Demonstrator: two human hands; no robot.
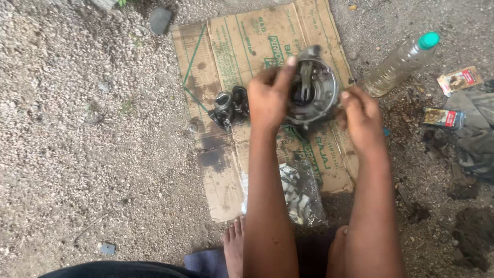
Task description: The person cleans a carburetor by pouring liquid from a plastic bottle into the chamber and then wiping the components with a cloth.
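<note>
Now both hands, left hand [268, 98] and right hand [361, 116], grasping round metal housing [314, 87] above cardboard sheet [226, 46]

Flattened cardboard sheet [226, 46] lies on gravel ground [77, 128], oil-stained along its left part. Small dark metal part [230, 107] sits on the cardboard. Clear plastic bag [303, 195] with small pieces lies at the cardboard's near edge. Plastic bottle [401, 64] with green cap lies tilted on the ground to the right. Two small printed packets [459, 80] [444, 118] near a grey cloth [476, 139]. Dark flat stone [160, 20] at top.
</note>
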